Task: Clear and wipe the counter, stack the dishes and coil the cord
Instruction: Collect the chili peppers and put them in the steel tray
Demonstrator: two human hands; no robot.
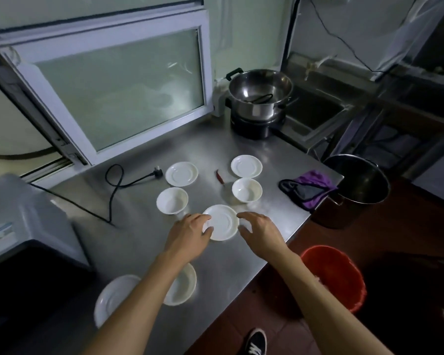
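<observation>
Saucer (222,222) at lower centre of the counter (144,242) was flanked: left hand (190,233) gripped its left rim, right hand (260,230) hovered spread, empty, just right.

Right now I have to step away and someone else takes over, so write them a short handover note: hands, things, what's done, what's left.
Left hand holds the near saucer by its left rim; right hand is open beside its right rim.
Nothing stacked: two more saucers, two bowls, plus a plate and bowl under the left arm.
Cord lies uncoiled; chilli remains; purple cloth sits unused at the counter edge.
All steps remain.
</observation>
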